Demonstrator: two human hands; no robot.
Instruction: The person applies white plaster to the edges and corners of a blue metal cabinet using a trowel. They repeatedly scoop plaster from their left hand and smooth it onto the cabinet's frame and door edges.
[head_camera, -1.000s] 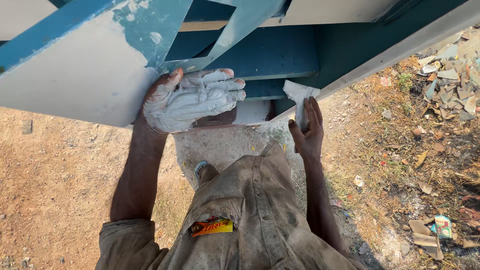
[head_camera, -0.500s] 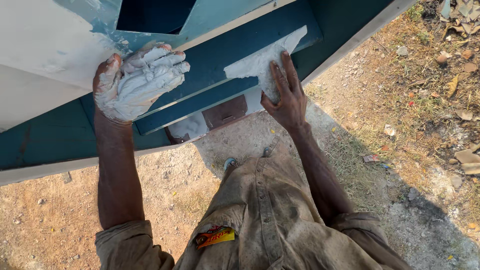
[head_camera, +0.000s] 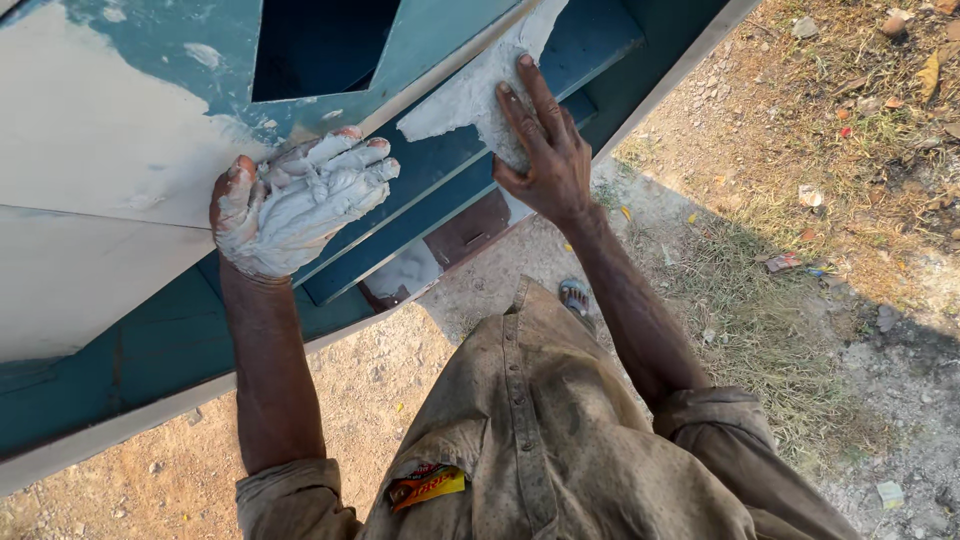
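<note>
My left hand (head_camera: 295, 200) is coated in thick white putty and rests with fingers spread on a teal metal panel (head_camera: 420, 60). The panel's left part (head_camera: 100, 150) is smeared white. My right hand (head_camera: 545, 150) lies flat, fingers apart, on a patch of white putty (head_camera: 470, 95) spread over a teal crossbar (head_camera: 590, 40). Neither hand grips anything. A dark opening (head_camera: 320, 45) in the panel sits above my left hand.
The teal metal structure's grey lower edge (head_camera: 120, 425) runs diagonally across the view. Below it is sandy ground (head_camera: 380, 370) with dry grass and scattered litter (head_camera: 810, 195) on the right. A sandalled foot (head_camera: 575, 297) shows under my brown shirt.
My view has shifted up and left across the structure. My right hand has moved up along the putty patch, and my left hand has stayed pressed on the panel.
</note>
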